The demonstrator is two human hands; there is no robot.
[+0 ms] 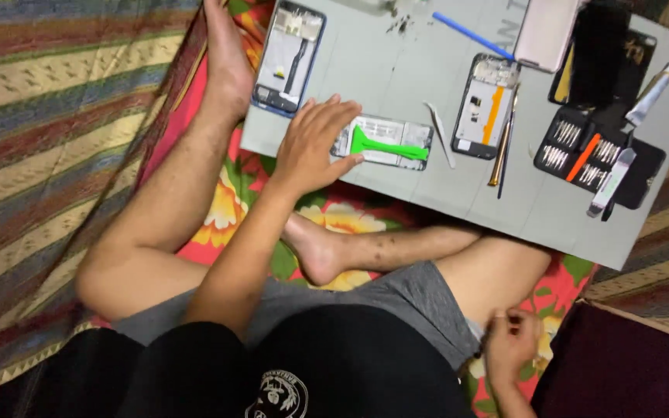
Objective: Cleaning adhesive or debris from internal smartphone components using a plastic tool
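One camera only, worn on my head — it looks steeply down over my chest and crossed legs toward the grey work mat (396,58) ahead of me. The mat sits near the top of the frame, tilted — my lap fills the bottom edge, close up.

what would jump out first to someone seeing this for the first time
The bright green pry tool lying across an opened phone mid-mat, with the left hand pressing on the phone's left end. Right of it sits a black screwdriver bit set; the right hand rests low by the knee.
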